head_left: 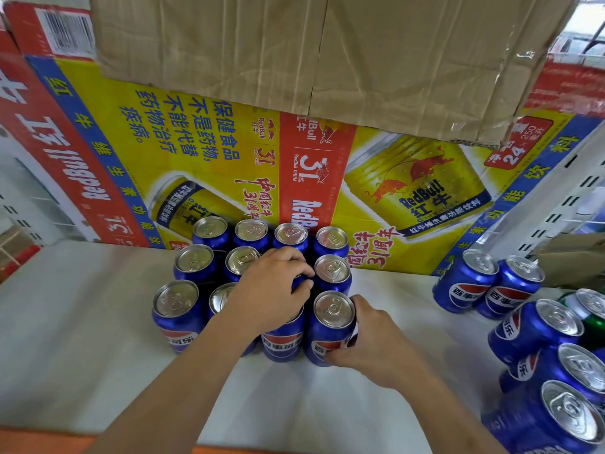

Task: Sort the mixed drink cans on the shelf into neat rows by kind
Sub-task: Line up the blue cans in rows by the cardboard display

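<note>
The right hand has its fingers curled round the lower side of the front-right can, thumb up near the rim, so it's a full wrap and not a fingertip pinch. The left hand reaches over the top of the block. Its fingers are bent down round a can in the middle row, third column. Only a sliver of blue shows between them, so I can't tell how firm that hold is.

My take on doing this bit well: slide the corner can along the shelf rather than lifting it. Nudge it in until it touches its neighbours on the left and behind, and turn the logo to face front like the others. Keep the left hand as a brace so the push doesn't shove the middle cans out of line, since tall thin cans tip easily.

Further out, the block stands four across and three deep, all blue, with its back row just in front of the Red Bull carton. A brown cardboard box sits on top of that carton. Well off to the right are the loose blue cans, and a green can is tucked in among them. That one looks like it needs its own row — I'd say plenty of sorting is left.
</note>
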### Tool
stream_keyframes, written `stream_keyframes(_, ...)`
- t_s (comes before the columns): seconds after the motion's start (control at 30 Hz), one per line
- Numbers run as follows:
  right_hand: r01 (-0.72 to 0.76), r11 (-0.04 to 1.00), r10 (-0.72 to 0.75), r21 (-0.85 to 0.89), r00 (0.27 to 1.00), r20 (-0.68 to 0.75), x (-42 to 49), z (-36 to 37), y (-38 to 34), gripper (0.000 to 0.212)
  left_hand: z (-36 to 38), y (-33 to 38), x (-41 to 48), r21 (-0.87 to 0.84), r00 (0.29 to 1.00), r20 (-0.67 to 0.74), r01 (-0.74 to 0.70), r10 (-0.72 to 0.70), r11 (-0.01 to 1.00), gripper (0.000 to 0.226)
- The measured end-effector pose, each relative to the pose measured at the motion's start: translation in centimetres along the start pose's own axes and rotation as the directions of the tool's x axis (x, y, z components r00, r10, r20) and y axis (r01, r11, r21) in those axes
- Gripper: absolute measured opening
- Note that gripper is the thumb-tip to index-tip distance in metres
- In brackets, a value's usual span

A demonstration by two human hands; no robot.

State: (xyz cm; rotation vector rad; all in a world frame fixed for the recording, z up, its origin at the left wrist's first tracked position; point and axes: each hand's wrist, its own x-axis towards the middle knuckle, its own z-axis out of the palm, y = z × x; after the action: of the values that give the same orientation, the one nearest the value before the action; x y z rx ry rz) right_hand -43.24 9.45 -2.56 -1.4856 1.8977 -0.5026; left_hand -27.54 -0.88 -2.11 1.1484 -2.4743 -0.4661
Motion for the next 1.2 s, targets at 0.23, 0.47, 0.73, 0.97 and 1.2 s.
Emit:
stream_keyframes(0.23, -0.004, 0.999, 0.001, -0.035, 0.995, -0.095, -0.2, 0.9, 1.1, 0.057, 0.0, 0.1, -0.2, -0.004, 1.000, 0.015, -0.002, 0.002, 1.000, 0.028)
stream_keyframes(0.47, -0.044, 0.999, 0.042, -0.012, 0.993, -0.109, -0.5, 1.5, 1.3, 0.062, 0.1, 0.2, -0.3, 0.067, 0.997, 0.081, -0.009, 0.003, 0.998, 0.073)
stream_keyframes(0.73, -0.016, 0.999, 0.014, -0.044, 0.998, -0.058, -0.7, 1.2, 1.4, 0.067, -0.2, 0.8, 0.2, 0.071, 0.998, 0.068, 0.012, -0.017, 0.997, 0.037)
stream_keyframes(0.97, -0.012, 0.942, -0.002, -0.336, 0.999, -0.041, 0.9, -4.7, 4.1, 0.063, 0.8, 3.9, 4.5, 0.128, 0.997, 0.080, -0.030, 0.020, 0.991, 0.049)
stream_keyframes(1.2, -0.301, 0.806, -0.003, -0.509, 0.859, -0.512, 3.6, -11.7, 7.5, 0.040, 3.7, 4.3, 6.3, 0.278, 0.990, 0.133, 0.010, -0.049, 0.961, 0.062)
